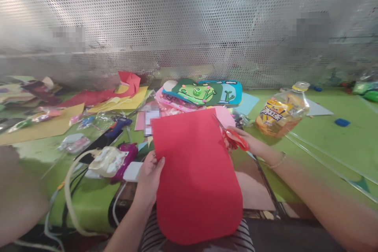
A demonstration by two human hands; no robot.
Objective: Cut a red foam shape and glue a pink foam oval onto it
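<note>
This is a craft workplace, maybe a hobby or classroom corner. A green table [325, 134] carries many coloured paper sheets [118, 102], just beyond the held red sheet [195, 173]. Left of the holding hand lie a glue gun [118, 126] and cables [71, 189]. Behind the scissors [234, 138] sits a finished frog picture [195, 92]. A perforated metal wall [189, 27] closes the back.

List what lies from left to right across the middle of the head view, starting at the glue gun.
Blue glue gun → left hand → red sheet → red scissors in the right hand → snack bag → small blue piece.
</note>
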